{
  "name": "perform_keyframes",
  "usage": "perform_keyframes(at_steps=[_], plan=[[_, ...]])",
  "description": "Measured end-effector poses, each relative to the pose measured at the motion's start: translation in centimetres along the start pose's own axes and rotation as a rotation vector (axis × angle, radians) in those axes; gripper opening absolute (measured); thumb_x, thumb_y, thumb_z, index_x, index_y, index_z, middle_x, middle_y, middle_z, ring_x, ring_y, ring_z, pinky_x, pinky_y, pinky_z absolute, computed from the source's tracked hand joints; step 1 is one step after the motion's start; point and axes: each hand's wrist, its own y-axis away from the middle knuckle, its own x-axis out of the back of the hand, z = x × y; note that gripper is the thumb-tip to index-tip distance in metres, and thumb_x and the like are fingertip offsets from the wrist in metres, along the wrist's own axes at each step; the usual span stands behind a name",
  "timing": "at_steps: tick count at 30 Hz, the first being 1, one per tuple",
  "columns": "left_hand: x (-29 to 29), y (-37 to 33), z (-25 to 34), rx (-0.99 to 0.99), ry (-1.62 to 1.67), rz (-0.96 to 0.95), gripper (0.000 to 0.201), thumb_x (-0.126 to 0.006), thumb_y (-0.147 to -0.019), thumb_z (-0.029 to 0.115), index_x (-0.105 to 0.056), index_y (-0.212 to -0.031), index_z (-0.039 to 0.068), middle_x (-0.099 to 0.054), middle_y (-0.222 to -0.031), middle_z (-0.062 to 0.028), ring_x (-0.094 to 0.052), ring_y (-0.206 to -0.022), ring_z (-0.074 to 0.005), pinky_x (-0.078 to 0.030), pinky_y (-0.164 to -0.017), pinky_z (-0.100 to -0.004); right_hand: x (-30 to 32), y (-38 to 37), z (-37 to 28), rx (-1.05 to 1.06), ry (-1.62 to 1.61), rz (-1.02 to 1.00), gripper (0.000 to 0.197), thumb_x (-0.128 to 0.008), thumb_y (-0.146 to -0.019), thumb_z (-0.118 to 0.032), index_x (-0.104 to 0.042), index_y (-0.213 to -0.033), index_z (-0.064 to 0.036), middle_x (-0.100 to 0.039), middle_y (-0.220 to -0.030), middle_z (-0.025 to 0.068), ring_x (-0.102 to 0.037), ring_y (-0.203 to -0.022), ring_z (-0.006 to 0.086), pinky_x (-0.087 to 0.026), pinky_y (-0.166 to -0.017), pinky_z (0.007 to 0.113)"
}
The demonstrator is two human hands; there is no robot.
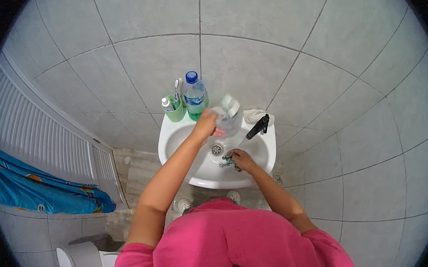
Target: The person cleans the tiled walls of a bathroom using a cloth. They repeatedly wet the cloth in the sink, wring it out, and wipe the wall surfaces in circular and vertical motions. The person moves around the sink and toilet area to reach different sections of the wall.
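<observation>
My left hand (pixel 205 126) is closed on the side of a clear container (pixel 229 123), raised over the back of the sink. Motion blurs the container, and something white (pixel 230 104) shows at its top; I cannot tell what it is. Low in the white basin (pixel 184 137), my right hand (pixel 242 160) pinches a small dark and pale-green patterned thing (pixel 228 161), whose kind I cannot make out. It hangs just right of the drain (pixel 217 149). A thin stream of water appears to run from the black faucet (pixel 258 127) near my right hand.
On the sink's back left ledge stand a green cup (pixel 175 114) with toothbrushes and a tube, and a blue-capped bottle (pixel 194 96) of green liquid. A folded pale cloth (pixel 255 115) lies behind the faucet. A blue towel (pixel 43 182) hangs at left, above a white toilet (pixel 79 264).
</observation>
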Motion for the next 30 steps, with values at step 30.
perform_keyframes(at_steps=[30], plan=[[10.4, -3.3, -4.8, -0.566, -0.591, 1.068, 0.081, -0.075, -0.054, 0.025, -0.032, -0.117, -0.001, -0.042, -0.115, -0.0208, -0.040, -0.108, -0.0342, -0.033, -0.090, -0.0396, 6.8, 1.3, -14.3, 0.590, 0.638, 0.522, 0.040, -0.062, -0.073, -0.021, -0.044, -0.105, -0.0060, -0.050, -0.094, 0.0158, -0.050, -0.087, 0.0332, -0.042, -0.071, 0.039]])
